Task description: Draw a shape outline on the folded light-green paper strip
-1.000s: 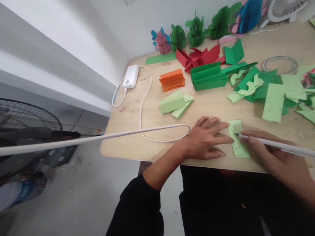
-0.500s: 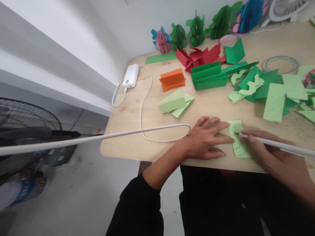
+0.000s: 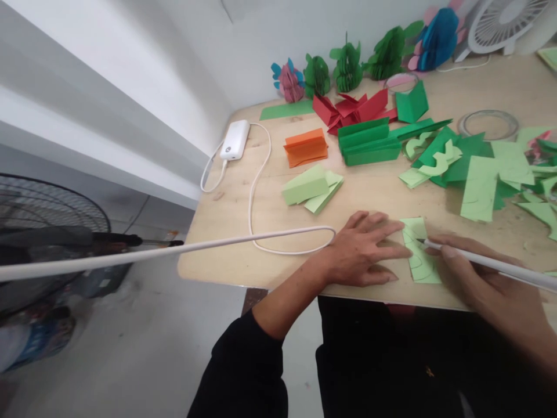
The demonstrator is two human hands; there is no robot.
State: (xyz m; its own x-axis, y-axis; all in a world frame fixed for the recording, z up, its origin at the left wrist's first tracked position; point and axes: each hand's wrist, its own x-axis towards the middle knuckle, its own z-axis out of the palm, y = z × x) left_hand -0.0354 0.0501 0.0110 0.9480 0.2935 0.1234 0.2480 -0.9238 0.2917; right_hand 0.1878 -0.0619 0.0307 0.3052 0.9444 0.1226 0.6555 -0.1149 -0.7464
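A light green paper strip (image 3: 424,270) lies near the front edge of the wooden table, with curved lines drawn on it. My left hand (image 3: 368,249) rests flat with fingers spread, its fingertips on the strip's left edge. In my right hand (image 3: 491,278) is a pen with a long white barrel (image 3: 483,259), pinched between thumb and fingers. Its dark tip touches or nearly touches the strip's upper part. Folded light green papers (image 3: 307,187) lie beyond my left hand. Another marked light green strip (image 3: 478,188) lies beyond my right hand.
Folded orange (image 3: 306,148), green (image 3: 369,145) and red paper (image 3: 352,110) lie farther back. A tape roll (image 3: 489,125) sits at right among paper scraps. Paper figures (image 3: 347,67) and a small white fan (image 3: 507,26) line the wall. A white cable (image 3: 261,235) runs from a power bank (image 3: 235,140).
The pen tip has shifted slightly on the strip, with my right hand following. My left hand stays in place on the paper. The whole view has tilted a little.
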